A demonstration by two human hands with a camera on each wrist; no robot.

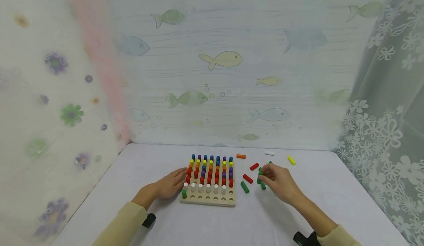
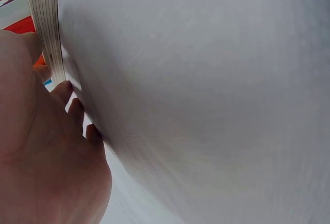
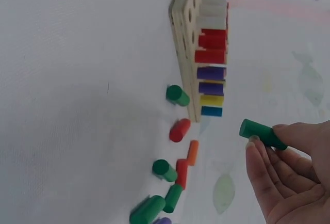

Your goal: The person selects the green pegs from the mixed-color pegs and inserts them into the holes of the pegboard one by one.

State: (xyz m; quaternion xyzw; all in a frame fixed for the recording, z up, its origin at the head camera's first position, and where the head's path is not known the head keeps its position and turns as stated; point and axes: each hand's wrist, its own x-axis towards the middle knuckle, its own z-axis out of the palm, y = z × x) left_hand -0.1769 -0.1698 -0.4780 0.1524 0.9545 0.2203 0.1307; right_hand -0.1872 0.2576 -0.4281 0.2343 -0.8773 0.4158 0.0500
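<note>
Step in hand: peg pickup. Right hand (image 1: 279, 182) pinched a green peg (image 3: 262, 133) right of the board (image 1: 208, 199). Left hand (image 1: 172, 182), apparently flat, steadied the board. Next: align with a near-row hole.

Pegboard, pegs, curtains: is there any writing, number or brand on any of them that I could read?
None: no words, numbers or logos show in any view.
The wooden pegboard is plain.
The green peg pinched in the right hand is plain.
The curtains carry only fish and flower pictures.
</note>
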